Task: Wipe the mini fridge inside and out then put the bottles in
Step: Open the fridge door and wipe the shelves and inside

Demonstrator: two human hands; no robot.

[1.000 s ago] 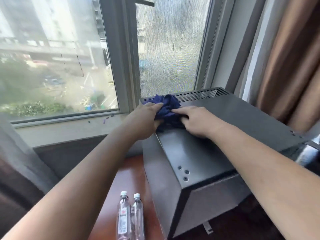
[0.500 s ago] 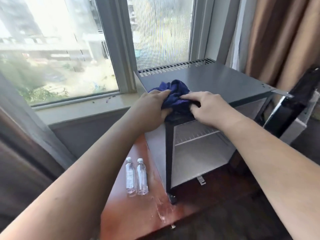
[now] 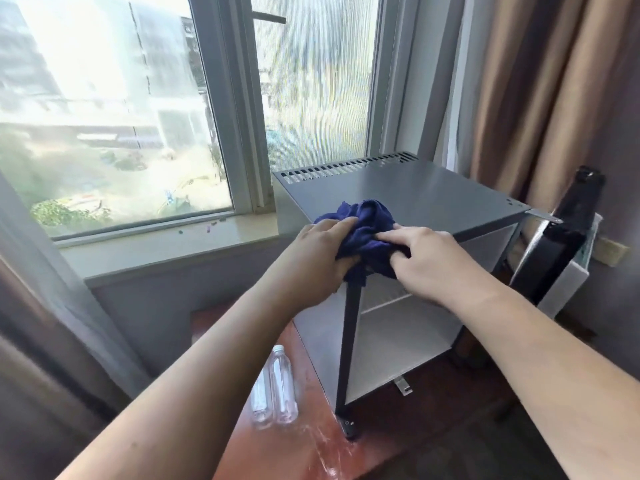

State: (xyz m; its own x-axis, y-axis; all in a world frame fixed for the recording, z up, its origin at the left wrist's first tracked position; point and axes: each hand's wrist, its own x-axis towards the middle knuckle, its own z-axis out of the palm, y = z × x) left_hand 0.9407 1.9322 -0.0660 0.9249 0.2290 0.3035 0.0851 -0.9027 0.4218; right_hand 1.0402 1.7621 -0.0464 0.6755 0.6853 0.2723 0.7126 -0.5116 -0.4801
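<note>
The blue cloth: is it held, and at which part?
The left hand grips the left side of the blue cloth, the right hand its right side, at the top front corner of the mini fridge.

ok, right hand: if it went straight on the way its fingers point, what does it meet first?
The blue cloth: the right hand grips it at the front top corner of the mini fridge. Past the cloth comes the left hand, gripping the other side; depth there is unclear.
</note>
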